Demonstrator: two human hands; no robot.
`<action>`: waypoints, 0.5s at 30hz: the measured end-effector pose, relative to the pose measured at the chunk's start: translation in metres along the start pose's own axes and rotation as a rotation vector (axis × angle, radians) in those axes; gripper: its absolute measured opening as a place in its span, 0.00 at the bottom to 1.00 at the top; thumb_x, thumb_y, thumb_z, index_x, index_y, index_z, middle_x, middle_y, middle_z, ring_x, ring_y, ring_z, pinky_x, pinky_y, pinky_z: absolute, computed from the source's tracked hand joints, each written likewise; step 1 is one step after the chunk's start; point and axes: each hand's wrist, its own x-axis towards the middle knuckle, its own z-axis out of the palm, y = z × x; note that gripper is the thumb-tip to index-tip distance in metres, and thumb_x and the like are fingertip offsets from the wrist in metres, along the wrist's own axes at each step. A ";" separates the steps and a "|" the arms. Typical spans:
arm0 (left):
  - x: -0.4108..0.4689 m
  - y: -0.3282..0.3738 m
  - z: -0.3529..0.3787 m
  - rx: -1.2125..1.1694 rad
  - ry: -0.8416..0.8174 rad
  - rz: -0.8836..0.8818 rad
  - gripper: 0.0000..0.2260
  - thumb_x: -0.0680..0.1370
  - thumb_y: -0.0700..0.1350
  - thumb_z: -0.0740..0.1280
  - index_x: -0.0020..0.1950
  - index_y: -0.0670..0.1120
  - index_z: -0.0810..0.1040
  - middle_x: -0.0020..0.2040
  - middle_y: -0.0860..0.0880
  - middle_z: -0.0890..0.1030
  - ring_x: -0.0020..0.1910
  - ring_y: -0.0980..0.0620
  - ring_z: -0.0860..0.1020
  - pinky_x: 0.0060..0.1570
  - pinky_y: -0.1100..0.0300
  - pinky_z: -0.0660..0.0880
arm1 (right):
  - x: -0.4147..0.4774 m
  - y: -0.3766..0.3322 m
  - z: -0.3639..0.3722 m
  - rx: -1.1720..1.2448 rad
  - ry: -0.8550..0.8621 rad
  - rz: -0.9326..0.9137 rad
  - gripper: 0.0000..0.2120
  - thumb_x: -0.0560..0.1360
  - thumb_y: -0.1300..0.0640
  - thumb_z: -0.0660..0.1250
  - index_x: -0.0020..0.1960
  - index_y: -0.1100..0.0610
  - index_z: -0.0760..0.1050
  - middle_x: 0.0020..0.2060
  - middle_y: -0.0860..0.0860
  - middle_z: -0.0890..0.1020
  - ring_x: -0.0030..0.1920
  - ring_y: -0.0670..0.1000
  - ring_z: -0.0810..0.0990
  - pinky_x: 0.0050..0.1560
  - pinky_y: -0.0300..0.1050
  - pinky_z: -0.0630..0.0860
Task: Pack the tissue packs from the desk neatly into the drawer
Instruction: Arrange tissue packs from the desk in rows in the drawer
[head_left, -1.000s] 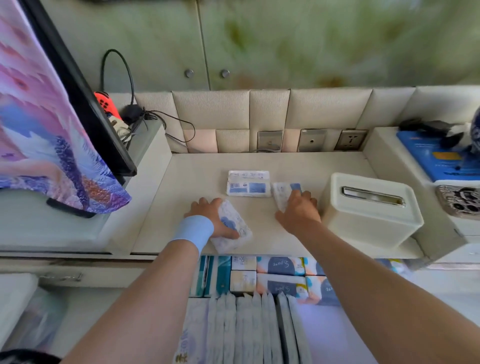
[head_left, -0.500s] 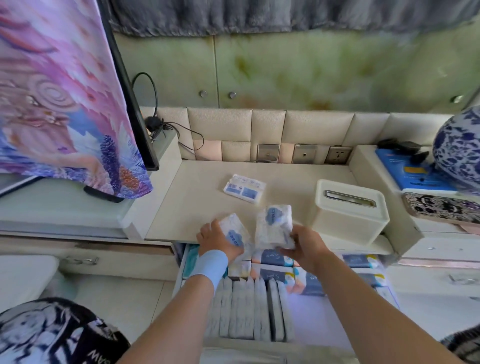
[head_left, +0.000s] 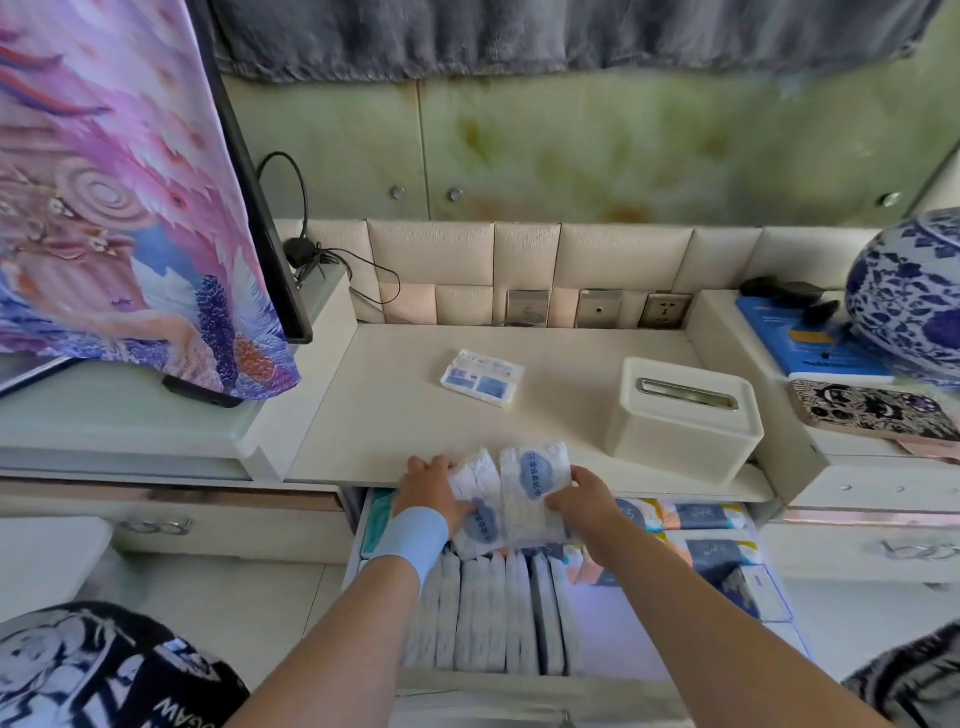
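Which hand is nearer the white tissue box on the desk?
Right. The right hand, gripping the right pack, is just front-left of the tissue box; the left hand, gripping the left pack, sits farther left.

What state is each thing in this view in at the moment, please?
drawer, open, partly filled.
packed row, standing on edge in the drawer.
left hand, grips the left-hand pack.
right hand, grips the right-hand pack, beside the other, over the drawer.
desk pack, lying flat on the desk, untouched.
tissue box, lid on, no tissue showing.
cabinet doors, shut.
side drawer, shut.
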 end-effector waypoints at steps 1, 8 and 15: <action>0.000 0.002 -0.003 -0.028 -0.032 -0.007 0.26 0.69 0.58 0.73 0.63 0.50 0.72 0.60 0.45 0.68 0.58 0.43 0.74 0.57 0.51 0.75 | 0.001 -0.002 0.000 -0.034 -0.007 -0.021 0.21 0.73 0.68 0.61 0.63 0.55 0.75 0.53 0.56 0.81 0.54 0.61 0.79 0.56 0.60 0.80; 0.013 0.002 -0.025 -0.291 -0.150 0.073 0.15 0.74 0.44 0.72 0.60 0.47 0.77 0.56 0.47 0.79 0.51 0.47 0.77 0.49 0.59 0.72 | -0.002 -0.021 -0.009 -0.569 0.109 -0.511 0.08 0.68 0.63 0.58 0.36 0.55 0.73 0.32 0.51 0.77 0.40 0.59 0.76 0.43 0.47 0.71; -0.002 0.021 -0.042 -0.681 -0.244 0.008 0.18 0.68 0.56 0.75 0.52 0.48 0.81 0.50 0.47 0.84 0.50 0.45 0.82 0.56 0.49 0.79 | -0.013 -0.025 -0.002 -0.950 0.297 -1.246 0.17 0.64 0.58 0.57 0.42 0.47 0.83 0.49 0.50 0.79 0.52 0.57 0.75 0.58 0.60 0.69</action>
